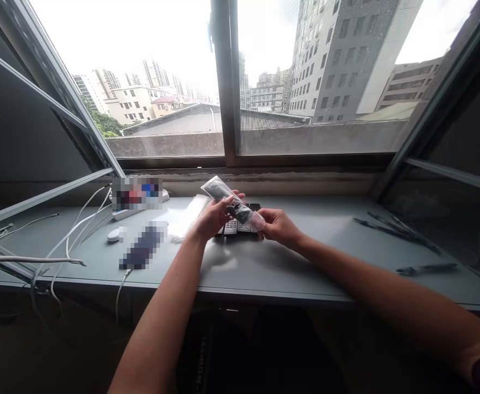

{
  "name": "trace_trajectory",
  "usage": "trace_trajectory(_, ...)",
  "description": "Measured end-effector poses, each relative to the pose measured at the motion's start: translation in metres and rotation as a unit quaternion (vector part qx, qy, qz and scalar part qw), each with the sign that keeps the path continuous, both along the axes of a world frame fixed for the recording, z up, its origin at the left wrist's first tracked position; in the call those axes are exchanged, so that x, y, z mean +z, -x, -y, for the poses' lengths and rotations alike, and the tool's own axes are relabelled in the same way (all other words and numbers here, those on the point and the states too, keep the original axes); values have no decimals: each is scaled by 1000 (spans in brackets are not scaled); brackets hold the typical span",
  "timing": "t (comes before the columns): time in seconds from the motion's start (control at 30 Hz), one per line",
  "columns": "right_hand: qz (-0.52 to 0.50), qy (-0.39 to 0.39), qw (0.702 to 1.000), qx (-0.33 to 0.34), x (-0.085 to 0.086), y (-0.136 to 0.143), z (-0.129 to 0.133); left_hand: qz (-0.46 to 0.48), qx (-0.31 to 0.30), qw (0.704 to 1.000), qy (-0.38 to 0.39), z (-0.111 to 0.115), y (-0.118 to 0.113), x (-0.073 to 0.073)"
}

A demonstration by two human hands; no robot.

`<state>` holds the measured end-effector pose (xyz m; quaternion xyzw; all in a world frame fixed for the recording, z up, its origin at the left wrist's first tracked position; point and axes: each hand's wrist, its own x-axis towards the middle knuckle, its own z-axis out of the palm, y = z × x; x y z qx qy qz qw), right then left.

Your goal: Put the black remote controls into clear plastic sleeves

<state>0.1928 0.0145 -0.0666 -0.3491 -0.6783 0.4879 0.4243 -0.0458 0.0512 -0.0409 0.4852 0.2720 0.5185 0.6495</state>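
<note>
A long dark object in a clear plastic sleeve (243, 213) is held up slantwise over the desk; its kind is hard to make out through the film. My left hand (214, 217) is closed around the sleeve's middle, thumb on top. At the lower right end, my right hand (278, 225) pinches the sleeve, where the plastic looks whitish and bunched. Below and behind them lie several dark keypad devices (231, 227) with light buttons, partly covered by the hands. Beside my left wrist sits a stack of clear plastic sleeves (186, 220).
Left on the desk (305, 273) are a blurred-out dark item (144, 249) on a white cable, a small white rounded object (114, 235) and a white power strip (135, 209). Pens (426, 269) lie at the right. Metal frame bars flank both sides; a window stands behind.
</note>
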Motion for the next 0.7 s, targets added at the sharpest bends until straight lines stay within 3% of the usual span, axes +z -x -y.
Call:
trace_trajectory(0.17,-1,22,1000,7,2,2,1,61,110,992,21,-8,2,-1)
trace_trajectory(0.37,21,19,997,69,0,2,5,8,12,1000,15,1,-2,0)
trace_trajectory(0.47,11,17,997,68,-1,2,6,5,-24,999,21,3,-2,0)
trace_trajectory(0.7,-5,17,1000,11,9,2,7,78,51,995,34,-4,-1,4)
